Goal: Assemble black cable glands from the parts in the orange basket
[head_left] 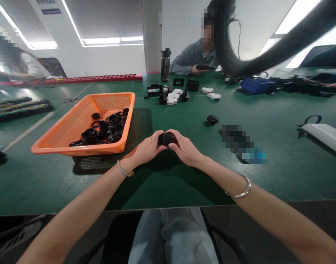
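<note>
Probably, I judge, the black part [169,138] is light, stiff and rather smooth; left hand [149,147] and right hand [186,147] grasp its ends, good holding places, over the green table [294,176].

Bare left hand [148,147] and bare right hand [186,148] are facing each other, fingers [177,135] curled; bare forearms [101,190] are slanting inward.

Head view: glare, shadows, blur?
All head view: pale sheen on the green table at right; shadow beside and below the orange basket; thick black curved object, upper right, blurred; item at right pixelated; black part between left hand and right hand too dark for fine detail.
</note>
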`<state>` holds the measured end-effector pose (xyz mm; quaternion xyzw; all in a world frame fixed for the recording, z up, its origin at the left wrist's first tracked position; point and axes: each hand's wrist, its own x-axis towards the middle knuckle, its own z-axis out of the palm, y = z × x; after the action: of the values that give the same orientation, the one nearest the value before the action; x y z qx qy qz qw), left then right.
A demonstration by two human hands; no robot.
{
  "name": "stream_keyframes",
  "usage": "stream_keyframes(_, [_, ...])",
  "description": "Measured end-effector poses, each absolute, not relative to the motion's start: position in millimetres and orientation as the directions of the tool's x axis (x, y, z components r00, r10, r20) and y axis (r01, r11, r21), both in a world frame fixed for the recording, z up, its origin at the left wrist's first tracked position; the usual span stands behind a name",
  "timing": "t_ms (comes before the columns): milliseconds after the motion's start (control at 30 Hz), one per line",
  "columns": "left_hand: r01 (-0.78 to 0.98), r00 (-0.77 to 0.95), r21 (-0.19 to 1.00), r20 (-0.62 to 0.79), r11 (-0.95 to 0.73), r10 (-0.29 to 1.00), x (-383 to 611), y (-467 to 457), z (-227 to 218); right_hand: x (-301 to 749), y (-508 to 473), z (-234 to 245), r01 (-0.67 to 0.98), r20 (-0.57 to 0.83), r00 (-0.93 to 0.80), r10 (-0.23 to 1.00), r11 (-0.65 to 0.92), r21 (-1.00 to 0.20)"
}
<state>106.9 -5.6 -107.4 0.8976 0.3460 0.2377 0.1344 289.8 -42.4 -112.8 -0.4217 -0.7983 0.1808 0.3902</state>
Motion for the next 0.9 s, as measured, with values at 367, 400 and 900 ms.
stream_keyframes(367, [0.521, 0.746, 0.168, 0.387, -0.837, 0.542, 105, 0, -104, 280, -52, -107, 0.338, 0.237, -0.23, 0.944, 0.306, -0.89])
stream_keyframes(400, [0.517, 0.757, 0.136, 0.39, -0.845, 0.525, 105, 1, -105, 279, -51, -107, 0.308, 0.219, -0.222, 0.95, 0.282, -0.909])
stream_keyframes(900, [0.432, 0.683, 0.451, 0.403, -0.781, 0.61, 105, 5, -106, 278, -44, -112, 0.166, 0.171, -0.201, 0.965, 0.206, -0.964])
